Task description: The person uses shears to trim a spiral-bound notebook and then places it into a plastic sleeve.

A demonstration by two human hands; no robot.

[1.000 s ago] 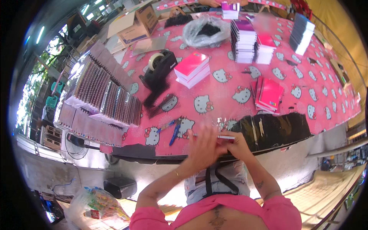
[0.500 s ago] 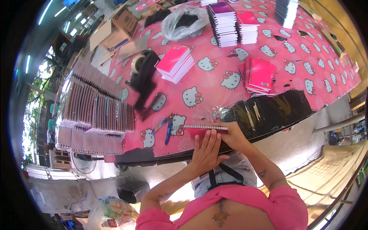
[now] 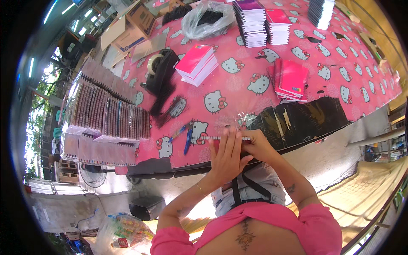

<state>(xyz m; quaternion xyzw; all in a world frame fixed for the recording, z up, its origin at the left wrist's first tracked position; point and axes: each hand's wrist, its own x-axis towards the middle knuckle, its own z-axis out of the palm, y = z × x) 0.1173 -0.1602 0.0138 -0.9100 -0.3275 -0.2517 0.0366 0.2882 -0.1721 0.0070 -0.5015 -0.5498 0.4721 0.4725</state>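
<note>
A pink-red notebook (image 3: 209, 138) stands on its side at the table's near edge, its white, wire-bound-looking edge facing up. My left hand (image 3: 227, 155) lies against it with the fingers stretched out, their tips reaching over the top edge. At the notebook's right end my right hand (image 3: 257, 144) is closed around it, the fingertips partly hidden. Just left of the notebook lie a blue pen (image 3: 188, 141) and a second, thinner pen (image 3: 177, 133).
Bundled spiral notebooks (image 3: 114, 114) fill the left side. A black tape dispenser (image 3: 161, 72) stands behind the pens. Pink notebook stacks (image 3: 195, 61) (image 3: 291, 80) lie beyond my hands. Farther back are taller stacks (image 3: 253, 27), a plastic bag (image 3: 204, 25) and a cardboard box (image 3: 131, 29).
My left hand has slid up the notebook, so its fingertips now pass over the top edge. My right hand keeps its hold at the right end. The whole view has shifted slightly.
</note>
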